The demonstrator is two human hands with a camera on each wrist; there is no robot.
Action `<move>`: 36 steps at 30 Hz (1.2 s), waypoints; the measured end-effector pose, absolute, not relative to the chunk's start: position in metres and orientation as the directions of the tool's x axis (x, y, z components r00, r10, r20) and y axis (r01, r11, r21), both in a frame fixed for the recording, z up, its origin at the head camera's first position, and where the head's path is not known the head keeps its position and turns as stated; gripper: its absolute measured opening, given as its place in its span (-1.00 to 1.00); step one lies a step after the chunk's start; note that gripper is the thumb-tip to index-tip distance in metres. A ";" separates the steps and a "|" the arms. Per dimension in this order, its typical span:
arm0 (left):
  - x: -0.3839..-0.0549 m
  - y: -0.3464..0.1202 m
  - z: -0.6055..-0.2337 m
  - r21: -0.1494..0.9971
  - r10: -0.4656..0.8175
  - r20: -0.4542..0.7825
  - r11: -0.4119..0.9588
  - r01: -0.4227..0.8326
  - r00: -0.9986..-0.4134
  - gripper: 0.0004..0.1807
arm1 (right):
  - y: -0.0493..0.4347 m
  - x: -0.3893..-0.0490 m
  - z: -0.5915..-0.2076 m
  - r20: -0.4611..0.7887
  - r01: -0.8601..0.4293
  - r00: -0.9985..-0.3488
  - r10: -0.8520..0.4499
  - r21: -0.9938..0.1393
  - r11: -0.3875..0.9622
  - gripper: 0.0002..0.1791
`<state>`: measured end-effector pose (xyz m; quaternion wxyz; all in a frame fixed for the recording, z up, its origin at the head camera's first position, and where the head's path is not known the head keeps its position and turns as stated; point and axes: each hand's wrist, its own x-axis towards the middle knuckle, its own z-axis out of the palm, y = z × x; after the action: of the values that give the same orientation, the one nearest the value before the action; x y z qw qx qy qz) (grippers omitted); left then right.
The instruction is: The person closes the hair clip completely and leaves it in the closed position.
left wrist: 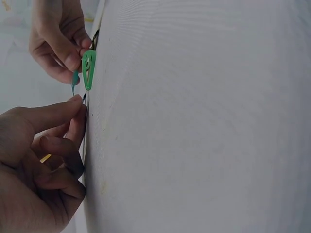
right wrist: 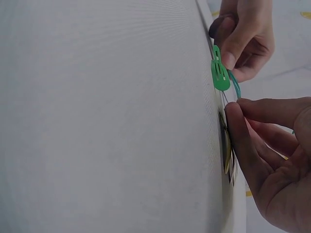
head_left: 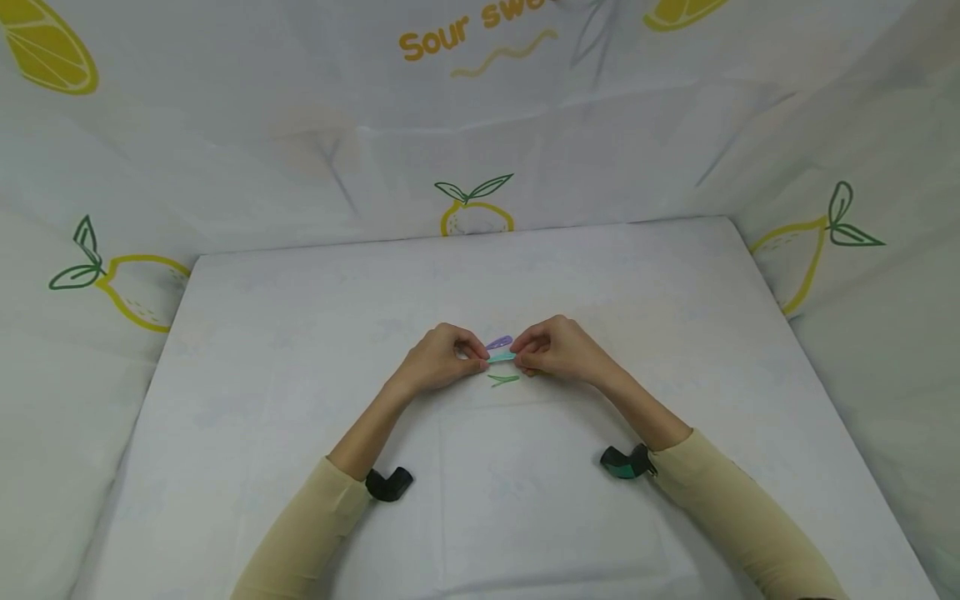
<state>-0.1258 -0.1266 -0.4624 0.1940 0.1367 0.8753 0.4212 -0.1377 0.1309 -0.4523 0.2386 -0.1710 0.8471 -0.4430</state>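
Between my two hands is a turquoise snap hair clip (head_left: 502, 357), held just above the table. My left hand (head_left: 444, 358) pinches its left end with thumb and forefinger. The right hand (head_left: 558, 350) pinches its other end; the clip looks slightly bent in the right wrist view. A purple hair clip (head_left: 499, 342) lies just beyond it. Nearer to me is a green hair clip (head_left: 503, 379), its two arms spread apart; it shows large in the left wrist view, and neither hand touches it.
Thin yellowish and dark clip-like pieces (right wrist: 227, 145) lie beside the right fingers in the right wrist view. A white cloth covers the table (head_left: 547, 500). Behind it rises a white curtain (head_left: 300, 167) printed with lemons. Black wrist cameras (head_left: 390, 484) hang from both sleeves.
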 end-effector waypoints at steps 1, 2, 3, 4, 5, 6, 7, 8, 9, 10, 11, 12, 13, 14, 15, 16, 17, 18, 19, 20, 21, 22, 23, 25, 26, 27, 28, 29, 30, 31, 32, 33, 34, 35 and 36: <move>-0.126 -0.126 -0.462 0.788 0.399 -0.225 0.612 0.075 -0.889 -0.93 | 0.131 -0.138 -0.452 -0.251 -0.081 -0.829 -0.501 -0.831 0.550 -0.81; -0.126 -0.126 -0.462 0.786 0.397 -0.227 0.614 0.073 -0.889 -0.93 | 0.131 -0.138 -0.452 -0.248 -0.084 -0.829 -0.501 -0.831 0.551 -0.80; -0.125 -0.126 -0.461 0.784 0.394 -0.229 0.617 0.072 -0.890 -0.93 | 0.131 -0.138 -0.453 -0.247 -0.085 -0.829 -0.501 -0.831 0.550 -0.80; -0.125 -0.126 -0.461 0.782 0.392 -0.231 0.619 0.070 -0.891 -0.93 | 0.131 -0.138 -0.453 -0.247 -0.085 -0.830 -0.501 -0.831 0.550 -0.80; -0.125 -0.125 -0.461 0.780 0.391 -0.232 0.622 0.070 -0.891 -0.93 | 0.131 -0.138 -0.453 -0.248 -0.083 -0.830 -0.500 -0.831 0.550 -0.80; -0.125 -0.125 -0.461 0.779 0.389 -0.233 0.623 0.068 -0.891 -0.93 | 0.130 -0.138 -0.453 -0.249 -0.081 -0.830 -0.500 -0.832 0.548 -0.80; -0.125 -0.125 -0.460 0.778 0.388 -0.235 0.625 0.067 -0.891 -0.93 | 0.130 -0.138 -0.453 -0.250 -0.077 -0.830 -0.498 -0.834 0.547 -0.80; -0.125 -0.125 -0.460 0.778 0.387 -0.237 0.625 0.065 -0.891 -0.93 | 0.130 -0.138 -0.453 -0.252 -0.074 -0.830 -0.497 -0.835 0.546 -0.79; -0.125 -0.125 -0.460 0.777 0.386 -0.238 0.626 0.064 -0.891 -0.93 | 0.130 -0.138 -0.452 -0.255 -0.067 -0.831 -0.495 -0.836 0.544 -0.80; -0.125 -0.125 -0.460 0.776 0.385 -0.239 0.627 0.062 -0.892 -0.93 | 0.130 -0.138 -0.452 -0.256 -0.065 -0.831 -0.494 -0.836 0.544 -0.79; -0.126 -0.125 -0.460 0.776 0.384 -0.239 0.628 0.062 -0.892 -0.93 | 0.130 -0.138 -0.452 -0.258 -0.063 -0.832 -0.492 -0.836 0.545 -0.79; -0.126 -0.125 -0.460 0.775 0.383 -0.239 0.628 0.063 -0.892 -0.93 | 0.130 -0.138 -0.452 -0.260 -0.061 -0.832 -0.490 -0.835 0.546 -0.79; -0.125 -0.125 -0.460 0.775 0.384 -0.238 0.629 0.064 -0.892 -0.93 | 0.130 -0.138 -0.452 -0.262 -0.059 -0.833 -0.488 -0.834 0.548 -0.79; -0.125 -0.125 -0.460 0.775 0.385 -0.237 0.629 0.066 -0.892 -0.93 | 0.130 -0.138 -0.452 -0.264 -0.057 -0.833 -0.486 -0.833 0.550 -0.78; -0.125 -0.126 -0.460 0.774 0.386 -0.236 0.630 0.068 -0.892 -0.93 | 0.130 -0.138 -0.452 -0.265 -0.056 -0.834 -0.485 -0.832 0.551 -0.78; -0.125 -0.126 -0.460 0.773 0.386 -0.235 0.630 0.069 -0.892 -0.93 | 0.131 -0.138 -0.452 -0.265 -0.056 -0.834 -0.485 -0.832 0.552 -0.78; -0.125 -0.126 -0.460 0.772 0.387 -0.234 0.631 0.071 -0.892 -0.93 | 0.131 -0.138 -0.453 -0.266 -0.054 -0.834 -0.484 -0.833 0.551 -0.78; -0.125 -0.126 -0.460 0.773 0.388 -0.234 0.630 0.072 -0.892 -0.93 | 0.131 -0.138 -0.453 -0.266 -0.053 -0.834 -0.484 -0.834 0.549 -0.78; -0.125 -0.126 -0.460 0.773 0.389 -0.233 0.630 0.073 -0.891 -0.93 | 0.131 -0.138 -0.453 -0.265 -0.052 -0.833 -0.486 -0.837 0.545 -0.78; -0.124 -0.126 -0.461 0.774 0.390 -0.232 0.629 0.074 -0.891 -0.93 | 0.131 -0.138 -0.453 -0.263 -0.053 -0.832 -0.488 -0.838 0.542 -0.78; -0.124 -0.127 -0.461 0.775 0.389 -0.232 0.628 0.073 -0.891 -0.93 | 0.131 -0.138 -0.453 -0.262 -0.053 -0.831 -0.490 -0.840 0.539 -0.78; -0.124 -0.127 -0.462 0.776 0.390 -0.232 0.627 0.072 -0.891 -0.93 | 0.131 -0.137 -0.453 -0.262 -0.051 -0.831 -0.491 -0.843 0.536 -0.78; -0.124 -0.127 -0.462 0.777 0.390 -0.232 0.625 0.071 -0.891 -0.94 | 0.131 -0.137 -0.453 -0.262 -0.050 -0.830 -0.493 -0.845 0.533 -0.78; -0.124 -0.127 -0.462 0.779 0.391 -0.232 0.623 0.071 -0.891 -0.94 | 0.132 -0.137 -0.454 -0.262 -0.049 -0.828 -0.496 -0.847 0.530 -0.79; -0.124 -0.127 -0.462 0.780 0.391 -0.232 0.622 0.070 -0.891 -0.94 | 0.132 -0.137 -0.454 -0.262 -0.049 -0.827 -0.496 -0.847 0.530 -0.79; -0.123 -0.127 -0.461 0.780 0.391 -0.233 0.621 0.069 -0.890 -0.94 | 0.132 -0.137 -0.454 -0.262 -0.049 -0.826 -0.499 -0.848 0.527 -0.78; -0.123 -0.127 -0.461 0.782 0.392 -0.234 0.620 0.068 -0.890 -0.94 | 0.132 -0.137 -0.454 -0.263 -0.048 -0.825 -0.500 -0.849 0.526 -0.78; -0.123 -0.126 -0.460 0.782 0.394 -0.235 0.620 0.068 -0.889 -0.94 | 0.132 -0.137 -0.453 -0.264 -0.047 -0.824 -0.501 -0.850 0.525 -0.78; -0.122 -0.126 -0.460 0.782 0.397 -0.236 0.619 0.069 -0.887 -0.93 | 0.133 -0.136 -0.453 -0.265 -0.048 -0.822 -0.504 -0.850 0.525 -0.78; -0.122 -0.126 -0.459 0.783 0.399 -0.240 0.618 0.067 -0.885 -0.93 | 0.133 -0.136 -0.452 -0.266 -0.047 -0.821 -0.506 -0.851 0.524 -0.79; -0.121 -0.126 -0.459 0.783 0.401 -0.243 0.619 0.065 -0.883 -0.92 | 0.133 -0.135 -0.451 -0.266 -0.046 -0.819 -0.509 -0.852 0.521 -0.79; -0.121 -0.126 -0.458 0.783 0.403 -0.246 0.619 0.064 -0.882 -0.92 | 0.133 -0.135 -0.451 -0.267 -0.047 -0.817 -0.511 -0.853 0.520 -0.79; -0.121 -0.126 -0.458 0.782 0.404 -0.250 0.620 0.063 -0.880 -0.92 | 0.133 -0.135 -0.450 -0.268 -0.045 -0.816 -0.512 -0.854 0.519 -0.80; -0.120 -0.126 -0.457 0.780 0.406 -0.252 0.622 0.064 -0.878 -0.92 | 0.133 -0.134 -0.450 -0.269 -0.045 -0.814 -0.514 -0.854 0.518 -0.81; -0.120 -0.126 -0.456 0.779 0.408 -0.253 0.624 0.065 -0.877 -0.91 | 0.133 -0.134 -0.450 -0.268 -0.046 -0.812 -0.518 -0.855 0.516 -0.81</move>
<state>-0.1199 -0.1260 -0.4564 0.2078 0.1347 0.8767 0.4124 -0.1337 0.1327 -0.4499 0.2552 -0.1694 0.8325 -0.4617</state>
